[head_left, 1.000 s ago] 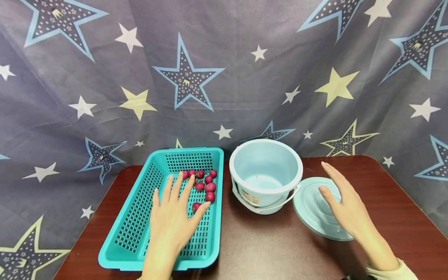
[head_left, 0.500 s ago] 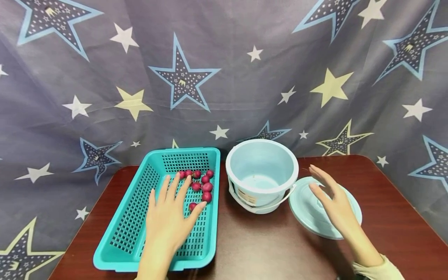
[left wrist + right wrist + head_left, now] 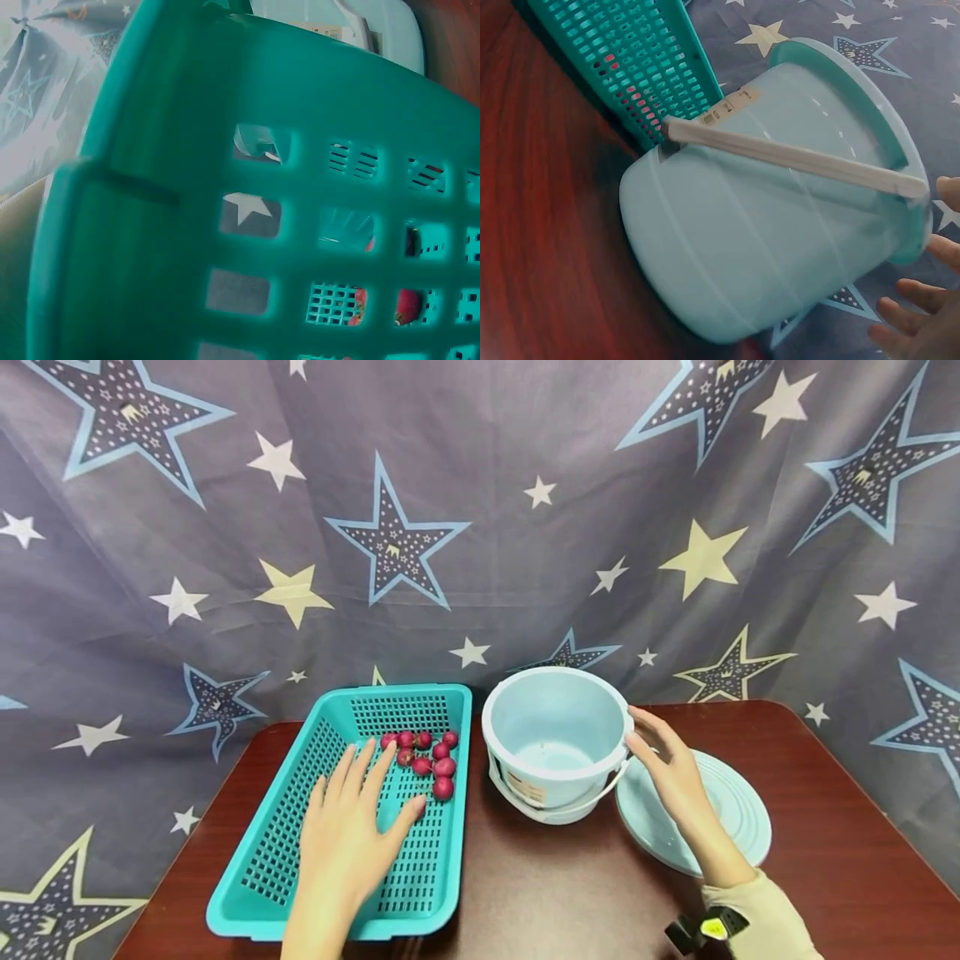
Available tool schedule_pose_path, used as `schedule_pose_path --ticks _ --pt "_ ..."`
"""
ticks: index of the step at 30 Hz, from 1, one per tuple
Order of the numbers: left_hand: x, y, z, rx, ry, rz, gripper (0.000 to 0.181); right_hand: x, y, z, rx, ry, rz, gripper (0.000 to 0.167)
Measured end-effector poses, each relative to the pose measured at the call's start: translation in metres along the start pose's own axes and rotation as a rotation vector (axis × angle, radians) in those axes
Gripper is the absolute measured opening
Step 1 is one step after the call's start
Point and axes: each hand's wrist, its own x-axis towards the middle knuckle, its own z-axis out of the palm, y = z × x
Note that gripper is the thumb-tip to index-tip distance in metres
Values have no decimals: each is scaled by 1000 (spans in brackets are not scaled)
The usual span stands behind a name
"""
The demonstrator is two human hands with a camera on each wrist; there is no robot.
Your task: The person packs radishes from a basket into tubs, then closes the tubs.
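Observation:
My left hand (image 3: 341, 839) hovers palm down over the teal perforated basket (image 3: 463, 827), fingers spread, nothing in them. Several small red radishes (image 3: 444, 767) lie toward the basket's far right part, one partly hidden by my left thumb. To the right stands an upright pale blue bucket (image 3: 551, 722) with its white handle (image 3: 795, 156) folded down. My right hand (image 3: 678, 789) is at the bucket's right rim, thumb and fingers extended; whether they touch it I cannot tell. In the left wrist view the basket wall (image 3: 180, 97) covers most of the frame, and the hand is not seen.
A round pale blue lid (image 3: 731, 814) lies on the brown table (image 3: 555, 893), partly beneath my right forearm. Behind everything hangs a grey star-patterned cloth (image 3: 480, 610). The basket and bucket stand near the table's back edge.
My right hand has moved left from above the lid to the bucket's rim. The left hand has drawn slightly left and toward me, uncovering more radishes. The bucket stays put.

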Motion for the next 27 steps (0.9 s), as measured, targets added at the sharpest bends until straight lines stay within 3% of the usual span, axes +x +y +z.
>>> schedule_pose_path --ticks 5,9,15,19,24,27 --pt "0 2 2 -10 -11 2 75 3 -1 6 -6 17 82 48" --pt "3 7 5 -38 -25 13 75 3 -2 3 14 31 86 49" --pt "4 12 5 -61 14 52 71 3 -5 2 119 -32 93 54" --pt "3 12 1 -92 21 58 66 0 -4 3 125 -67 109 56" --pt "5 6 -9 -127 -27 49 59 -2 0 7 135 -90 113 57" --pt "9 4 -19 -137 -79 86 57 -2 2 9 141 -94 114 57"
